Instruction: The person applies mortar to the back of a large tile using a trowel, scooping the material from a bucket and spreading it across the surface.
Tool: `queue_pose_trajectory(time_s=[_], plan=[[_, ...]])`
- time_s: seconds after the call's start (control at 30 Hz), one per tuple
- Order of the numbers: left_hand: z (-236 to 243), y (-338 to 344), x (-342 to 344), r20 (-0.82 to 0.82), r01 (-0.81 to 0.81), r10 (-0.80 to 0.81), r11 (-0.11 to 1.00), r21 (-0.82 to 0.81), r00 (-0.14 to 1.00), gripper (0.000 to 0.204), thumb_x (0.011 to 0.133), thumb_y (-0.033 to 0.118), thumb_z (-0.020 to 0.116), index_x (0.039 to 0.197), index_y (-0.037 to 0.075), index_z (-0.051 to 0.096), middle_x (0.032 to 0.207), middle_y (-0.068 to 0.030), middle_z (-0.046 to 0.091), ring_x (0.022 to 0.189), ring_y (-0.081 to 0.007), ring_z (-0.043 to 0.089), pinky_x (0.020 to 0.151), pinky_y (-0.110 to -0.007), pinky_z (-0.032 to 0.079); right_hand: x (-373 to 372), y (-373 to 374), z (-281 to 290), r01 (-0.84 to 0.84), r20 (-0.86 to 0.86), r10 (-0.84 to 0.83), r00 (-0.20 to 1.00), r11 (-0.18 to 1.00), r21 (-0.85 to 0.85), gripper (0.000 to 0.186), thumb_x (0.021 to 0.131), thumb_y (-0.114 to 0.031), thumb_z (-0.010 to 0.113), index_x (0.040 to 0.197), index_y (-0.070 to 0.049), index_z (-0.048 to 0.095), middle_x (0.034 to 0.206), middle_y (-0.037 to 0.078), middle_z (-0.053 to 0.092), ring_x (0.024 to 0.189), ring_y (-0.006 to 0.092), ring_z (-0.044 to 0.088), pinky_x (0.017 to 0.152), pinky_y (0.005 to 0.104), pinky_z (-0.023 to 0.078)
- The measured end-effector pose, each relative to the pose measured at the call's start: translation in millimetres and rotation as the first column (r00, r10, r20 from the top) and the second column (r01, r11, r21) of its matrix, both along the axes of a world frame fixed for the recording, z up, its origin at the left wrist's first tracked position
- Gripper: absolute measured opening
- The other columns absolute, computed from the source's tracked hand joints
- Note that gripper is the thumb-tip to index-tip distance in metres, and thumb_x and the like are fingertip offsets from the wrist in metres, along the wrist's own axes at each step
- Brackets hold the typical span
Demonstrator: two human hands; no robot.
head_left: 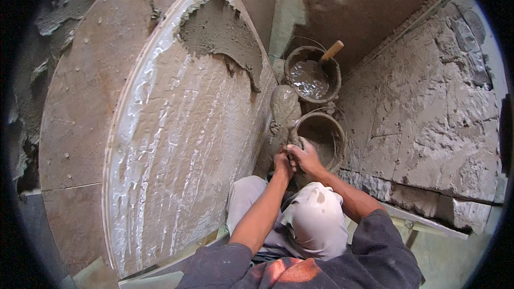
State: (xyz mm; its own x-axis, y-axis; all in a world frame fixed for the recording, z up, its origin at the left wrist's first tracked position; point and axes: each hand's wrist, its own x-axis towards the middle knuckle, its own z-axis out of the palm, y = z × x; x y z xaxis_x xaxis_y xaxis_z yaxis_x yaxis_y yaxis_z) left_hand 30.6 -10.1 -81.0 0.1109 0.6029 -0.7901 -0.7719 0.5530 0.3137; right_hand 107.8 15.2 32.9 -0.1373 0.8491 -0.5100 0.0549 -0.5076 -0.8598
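Note:
In front of my knees, my two hands are close together. My right hand (306, 156) is closed around the narrow near end of a mortar-caked tool (285, 106), which looks like a trowel under a thick wet coat. Against it, my left hand (282, 161) has its fingers curled; what they grip is hidden. Just right of the hands stands a mortar-smeared bucket (342, 138) with a wire handle. Beyond it, a second bucket (337, 83) holds wet grey mix, with a wooden handle (332, 50) sticking out.
To my left lies a large tile (176, 144) streaked with wet mortar, a thicker grey patch (219, 29) near its far end. Brown tiles (80, 107) lie beyond it. On the right is a rough mortar-covered surface (423, 118) with a broken edge. A brown wall panel (358, 5) stands ahead.

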Motion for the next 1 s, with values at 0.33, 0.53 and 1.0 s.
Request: queue_pose_trajectory(time_s=[0.33,0.53,1.0], plan=[[-15.7,-10.9,5.3,0.003,-0.065,0.065,0.991,0.113,0.998,0.031,0.096,0.038,0.044,0.101,0.012,0.060,0.098,-0.0054,0.062,0.095,-0.0227,0.059,0.087,-0.037,0.047,-74.4,21.5,-4.8,-0.264,0.592,0.096,0.800,0.943,0.203,0.062,0.076,-0.018,0.063,0.126,0.009,0.037,0.109,0.034,0.056,0.108,0.0459,0.054,0.093,0.0466,0.043],[-16.5,-25.2,1.5,0.088,-0.061,0.045,0.981,0.184,0.995,0.032,0.097,0.038,0.043,0.105,0.012,0.059,0.101,-0.0057,0.062,0.097,-0.0225,0.059,0.088,-0.037,0.047,-78.6,16.0,24.0,-0.385,0.577,0.023,0.817,0.767,0.513,0.070,0.079,-0.013,0.061,0.136,0.008,0.028,0.128,0.031,0.046,0.121,0.0430,0.045,0.102,0.0445,0.037],[-22.6,-5.0,-5.7,0.300,-0.294,0.233,0.939,0.176,0.925,0.035,0.098,0.038,0.041,0.114,0.011,0.057,0.108,-0.0065,0.061,0.101,-0.0219,0.058,0.091,-0.037,0.046,-37.2,9.2,-27.2,0.188,-0.255,-0.167,0.952,0.981,0.058,0.047,0.077,-0.007,0.061,0.120,0.000,0.045,0.073,0.006,0.053,0.047,0.0129,0.049,0.038,0.0266,0.040]])
